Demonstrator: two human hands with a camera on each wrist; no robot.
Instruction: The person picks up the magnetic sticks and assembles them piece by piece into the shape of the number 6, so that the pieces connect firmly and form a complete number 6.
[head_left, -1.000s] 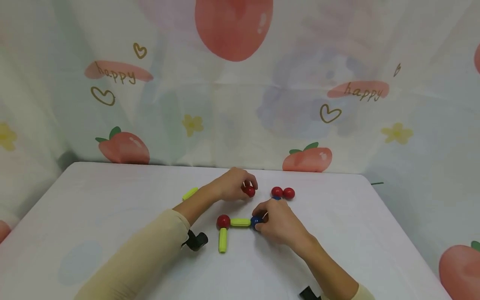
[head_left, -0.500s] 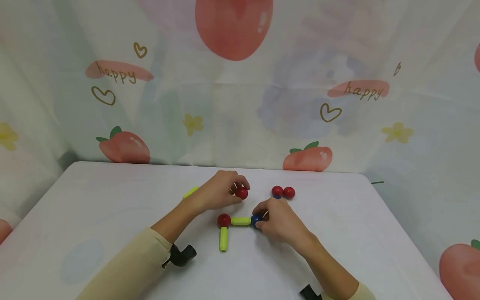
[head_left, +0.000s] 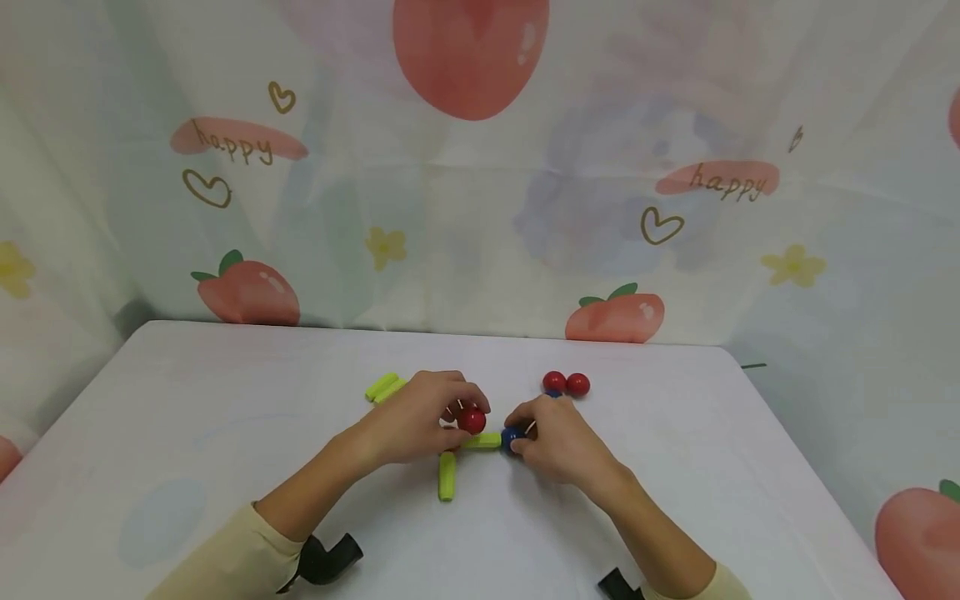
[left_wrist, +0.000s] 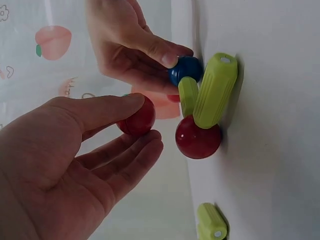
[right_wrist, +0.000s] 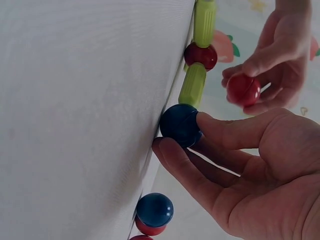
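Note:
My left hand (head_left: 423,417) pinches a red ball (left_wrist: 139,116) between thumb and fingers, held above the table. Just beneath it lies an L of joined pieces: a red ball (left_wrist: 198,138) at the corner and two yellow-green rods (head_left: 447,477) leading off it. In the head view my left hand mostly hides that corner ball. At the far end of the other rod (right_wrist: 193,85) is a blue ball (right_wrist: 180,125), which my right hand (head_left: 562,442) grips between thumb and fingers at the table surface.
Two red balls (head_left: 577,384) sit behind my right hand, with another blue ball (right_wrist: 155,209) beside them. Loose yellow-green rods (head_left: 382,387) lie behind my left forearm. A printed curtain (head_left: 465,208) hangs behind the white table (head_left: 225,400).
My left hand has carried its red ball toward me and slightly left, from the back of the table to over the L's corner. My right hand has stayed on the blue ball.

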